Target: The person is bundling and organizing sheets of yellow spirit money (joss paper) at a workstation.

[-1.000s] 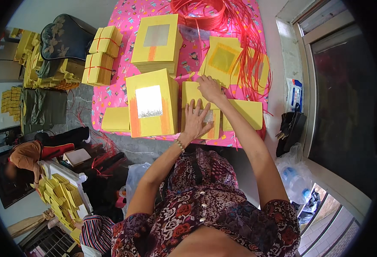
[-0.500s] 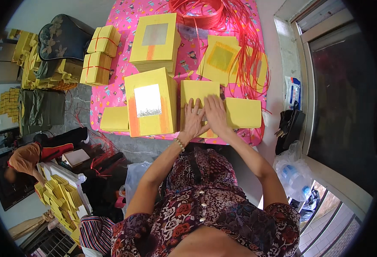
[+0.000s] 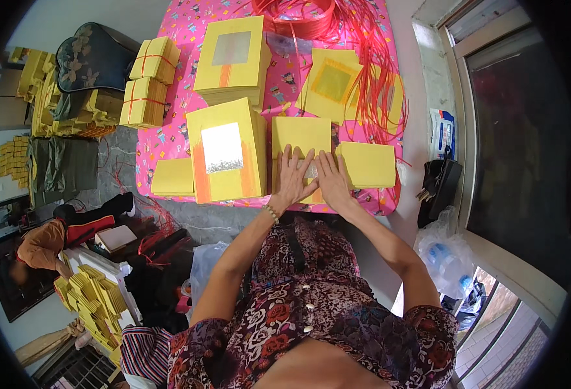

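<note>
The fingers [image 3: 289, 162] of the left hand [image 3: 293, 178] lay spread and flat on a yellow stack [image 3: 300, 139], clamped on nothing. The fingers [image 3: 327, 165] of the right hand [image 3: 333, 185] were also apart and flat, pressing the same stack just beside the left hand, thumbs nearly touching. That stack sat at the near edge of the pink cloth [image 3: 182, 123], between a tall pile [image 3: 226, 152] on its left and a plain pad [image 3: 368, 164] on its right.

The tall pile bore a silver square and orange bands on top. A smaller flat pad [image 3: 173, 177] lay left of it at the cloth's corner. Behind stood another pile [image 3: 232, 58] with a grey square, and to its right loose sheets [image 3: 332, 81] lay fanned under red string [image 3: 370, 58] that trailed across the far right of the cloth. 2 tied bundles [image 3: 148, 84] rested at the cloth's left edge.

A beaded bracelet [image 3: 271, 212] circled the left wrist. On the floor to the left another person [image 3: 42, 243] sat near more yellow stacks [image 3: 97, 298]. A black bag [image 3: 438, 188] and a plastic bag [image 3: 444, 253] lay by the window on the right.
</note>
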`<state>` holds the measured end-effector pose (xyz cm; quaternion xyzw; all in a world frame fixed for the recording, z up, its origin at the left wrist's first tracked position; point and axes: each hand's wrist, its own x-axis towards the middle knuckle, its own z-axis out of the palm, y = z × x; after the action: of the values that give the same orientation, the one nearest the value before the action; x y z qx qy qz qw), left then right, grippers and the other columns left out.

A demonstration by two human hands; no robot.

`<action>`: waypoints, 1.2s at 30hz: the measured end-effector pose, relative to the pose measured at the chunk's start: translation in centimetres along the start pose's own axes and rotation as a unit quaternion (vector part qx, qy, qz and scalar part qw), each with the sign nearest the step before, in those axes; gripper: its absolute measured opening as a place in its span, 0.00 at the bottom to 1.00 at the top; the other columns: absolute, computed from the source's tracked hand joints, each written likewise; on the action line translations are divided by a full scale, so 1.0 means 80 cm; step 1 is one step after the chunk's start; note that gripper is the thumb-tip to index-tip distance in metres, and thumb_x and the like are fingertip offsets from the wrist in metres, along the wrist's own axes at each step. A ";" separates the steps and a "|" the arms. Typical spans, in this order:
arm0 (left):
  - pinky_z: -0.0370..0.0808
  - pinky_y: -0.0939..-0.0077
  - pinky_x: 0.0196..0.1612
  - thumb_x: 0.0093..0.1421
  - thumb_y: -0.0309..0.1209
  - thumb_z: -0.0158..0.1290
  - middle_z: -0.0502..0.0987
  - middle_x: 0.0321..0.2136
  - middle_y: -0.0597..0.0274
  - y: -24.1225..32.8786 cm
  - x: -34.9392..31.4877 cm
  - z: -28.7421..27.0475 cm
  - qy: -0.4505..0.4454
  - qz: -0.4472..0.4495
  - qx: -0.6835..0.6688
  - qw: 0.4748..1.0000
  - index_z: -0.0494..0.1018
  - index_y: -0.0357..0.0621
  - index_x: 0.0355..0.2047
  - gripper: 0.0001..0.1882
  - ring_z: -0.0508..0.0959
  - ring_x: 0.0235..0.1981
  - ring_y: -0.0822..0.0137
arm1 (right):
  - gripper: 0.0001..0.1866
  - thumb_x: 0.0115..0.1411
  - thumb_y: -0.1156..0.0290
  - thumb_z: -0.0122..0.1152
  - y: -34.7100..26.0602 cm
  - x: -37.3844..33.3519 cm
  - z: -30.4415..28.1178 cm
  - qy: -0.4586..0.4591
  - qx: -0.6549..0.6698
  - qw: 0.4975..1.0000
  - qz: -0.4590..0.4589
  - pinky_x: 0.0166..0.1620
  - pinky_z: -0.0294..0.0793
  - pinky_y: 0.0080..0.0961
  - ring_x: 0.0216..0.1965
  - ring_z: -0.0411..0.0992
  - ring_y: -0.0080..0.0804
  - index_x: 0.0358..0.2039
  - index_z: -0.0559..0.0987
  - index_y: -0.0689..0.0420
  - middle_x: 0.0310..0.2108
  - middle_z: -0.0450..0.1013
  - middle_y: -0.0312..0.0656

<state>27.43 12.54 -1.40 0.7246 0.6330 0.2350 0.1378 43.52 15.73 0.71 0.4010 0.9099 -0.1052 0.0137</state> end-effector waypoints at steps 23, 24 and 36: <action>0.43 0.47 0.68 0.58 0.52 0.50 0.47 0.68 0.41 -0.013 -0.034 -0.021 -0.023 -0.084 0.035 0.996 0.48 0.34 0.67 0.46 0.46 0.69 0.41 | 0.35 0.58 0.68 0.52 -0.028 0.016 -0.008 0.014 0.094 0.995 -0.004 0.70 0.42 0.46 0.71 0.43 0.49 0.65 0.57 0.66 0.69 0.46 0.55; 0.43 0.47 0.68 0.58 0.52 0.50 0.47 0.68 0.41 -0.014 -0.034 -0.021 -0.024 -0.084 0.034 0.996 0.48 0.34 0.67 0.46 0.46 0.69 0.41 | 0.35 0.58 0.68 0.52 -0.027 0.016 -0.008 0.014 0.094 0.995 -0.002 0.70 0.42 0.46 0.71 0.43 0.49 0.65 0.57 0.66 0.69 0.46 0.55; 0.42 0.46 0.68 0.57 0.44 0.49 0.47 0.68 0.42 -0.014 -0.037 -0.018 -0.018 -0.079 0.020 0.996 0.51 0.33 0.66 0.42 0.42 0.69 0.37 | 0.32 0.64 0.61 0.48 -0.020 0.013 0.002 0.002 0.131 0.991 -0.012 0.70 0.40 0.47 0.72 0.39 0.49 0.67 0.57 0.57 0.70 0.43 0.52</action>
<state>25.46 9.71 -1.20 0.6788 0.6903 0.1976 0.1534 41.61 15.43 0.70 0.3885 0.8930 -0.2234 -0.0418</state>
